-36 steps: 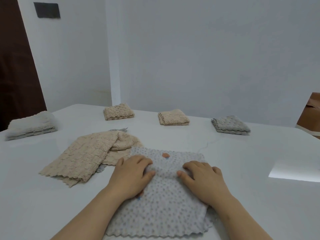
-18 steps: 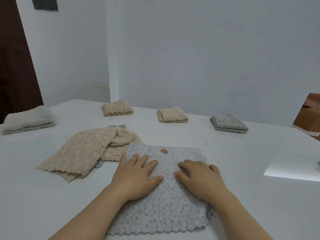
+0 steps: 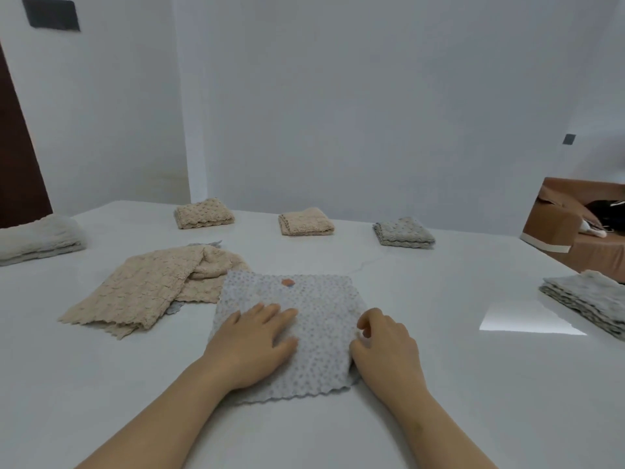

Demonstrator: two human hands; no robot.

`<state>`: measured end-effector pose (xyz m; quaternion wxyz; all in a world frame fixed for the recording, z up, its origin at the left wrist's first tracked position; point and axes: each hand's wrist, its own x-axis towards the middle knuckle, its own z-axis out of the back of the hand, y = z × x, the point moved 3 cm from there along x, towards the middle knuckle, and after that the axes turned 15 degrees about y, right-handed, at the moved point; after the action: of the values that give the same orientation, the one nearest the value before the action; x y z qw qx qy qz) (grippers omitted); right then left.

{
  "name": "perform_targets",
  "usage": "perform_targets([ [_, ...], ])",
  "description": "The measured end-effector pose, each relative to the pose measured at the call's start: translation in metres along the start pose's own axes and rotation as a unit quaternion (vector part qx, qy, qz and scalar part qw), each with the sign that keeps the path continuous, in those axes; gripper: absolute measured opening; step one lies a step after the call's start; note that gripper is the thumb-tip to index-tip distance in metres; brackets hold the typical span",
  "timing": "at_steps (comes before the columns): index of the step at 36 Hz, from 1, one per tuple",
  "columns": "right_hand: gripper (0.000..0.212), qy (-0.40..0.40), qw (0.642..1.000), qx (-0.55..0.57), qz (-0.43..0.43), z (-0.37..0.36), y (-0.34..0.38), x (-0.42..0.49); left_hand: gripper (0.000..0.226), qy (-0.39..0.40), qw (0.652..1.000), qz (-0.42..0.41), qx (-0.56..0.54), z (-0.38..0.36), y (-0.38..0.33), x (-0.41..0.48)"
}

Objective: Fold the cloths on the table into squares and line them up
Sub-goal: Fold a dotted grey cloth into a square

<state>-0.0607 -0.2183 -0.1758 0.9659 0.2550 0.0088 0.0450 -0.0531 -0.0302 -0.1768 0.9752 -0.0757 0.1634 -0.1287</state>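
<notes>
White table (image 3: pixel 439 384) carries a grey dotted cloth (image 3: pixel 318 299) (spread flat, front centre); left hand (image 3: pixel 252 343) presses it, fingers straight. Right hand (image 3: pixel 385 346) curls at its right edge; pinch cannot be confirmed.

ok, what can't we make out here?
Head view only.
Grip of the right hand: curled fingers hide whether it pinches the spotted cloth.
The grey stack: cut off by the right edge.
The grey cloth under the beige cloth: mostly covered.
The orange tag: too small to read.
</notes>
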Motion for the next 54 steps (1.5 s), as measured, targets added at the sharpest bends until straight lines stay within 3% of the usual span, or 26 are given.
perform_targets([
  [8,0.022,0.006,0.998,-0.07,-0.002,0.005,-0.009,-0.023,0.056,0.021,0.999,0.029,0.033,-0.012,-0.003,-0.005],
  [17,0.009,-0.035,0.994,-0.09,-0.053,0.017,-0.026,-0.047,0.057,0.041,0.998,0.032,0.041,-0.011,-0.003,-0.007],
  [20,0.029,-0.088,0.991,-0.103,0.005,0.015,-0.016,-0.048,0.057,0.051,0.997,0.027,0.048,-0.008,-0.005,-0.009],
  [22,0.048,-0.051,0.987,-0.139,0.062,0.015,-0.005,-0.049,0.054,0.029,0.998,0.014,0.055,-0.007,-0.008,-0.011],
  [24,0.064,0.045,0.98,-0.173,0.087,0.006,-0.002,-0.046,0.053,0.025,0.998,0.007,0.049,-0.009,-0.01,-0.014],
  [26,0.061,0.142,0.976,-0.143,0.081,0.0,-0.009,-0.041,0.054,0.042,0.998,0.014,0.049,-0.016,-0.01,-0.017],
  [30,0.062,0.178,0.97,-0.16,0.048,-0.001,-0.011,-0.037,0.057,0.034,0.998,0.018,0.051,-0.022,-0.001,-0.021],
  [32,0.064,0.179,0.97,-0.162,0.039,-0.003,-0.013,-0.037,0.076,0.034,0.998,0.008,0.05,-0.022,0.004,-0.024],
  [34,0.066,0.17,0.971,-0.161,0.036,-0.004,-0.015,-0.037,0.112,0.021,0.999,-0.008,0.04,-0.023,0.008,-0.03],
  [35,0.069,0.163,0.973,-0.156,0.038,-0.003,-0.015,-0.037,0.116,-0.001,0.999,-0.019,0.028,-0.024,0.011,-0.031],
  [39,0.091,0.112,0.975,-0.145,0.13,0.0,-0.01,-0.043,0.075,-0.192,0.976,-0.098,-0.034,-0.016,0.016,-0.043],
  [41,0.08,0.095,0.968,-0.133,0.192,0.001,-0.007,-0.048,0.049,-0.295,0.945,-0.135,-0.042,-0.013,0.02,-0.053],
  [43,0.067,0.102,0.962,-0.111,0.226,0.001,-0.004,-0.05,0.038,-0.327,0.932,-0.143,-0.056,-0.015,0.027,-0.061],
  [49,0.058,0.082,0.963,-0.085,0.243,0.0,-0.006,-0.049,0.076,-0.129,0.982,-0.128,-0.041,-0.023,0.039,-0.072],
  [51,0.053,0.068,0.964,-0.087,0.241,0.0,-0.005,-0.049,0.087,-0.122,0.984,-0.128,-0.036,-0.024,0.041,-0.074],
  [54,0.021,0.014,0.959,-0.099,0.266,0.001,-0.002,-0.051,0.091,-0.144,0.979,-0.137,-0.033,-0.022,0.041,-0.076],
])
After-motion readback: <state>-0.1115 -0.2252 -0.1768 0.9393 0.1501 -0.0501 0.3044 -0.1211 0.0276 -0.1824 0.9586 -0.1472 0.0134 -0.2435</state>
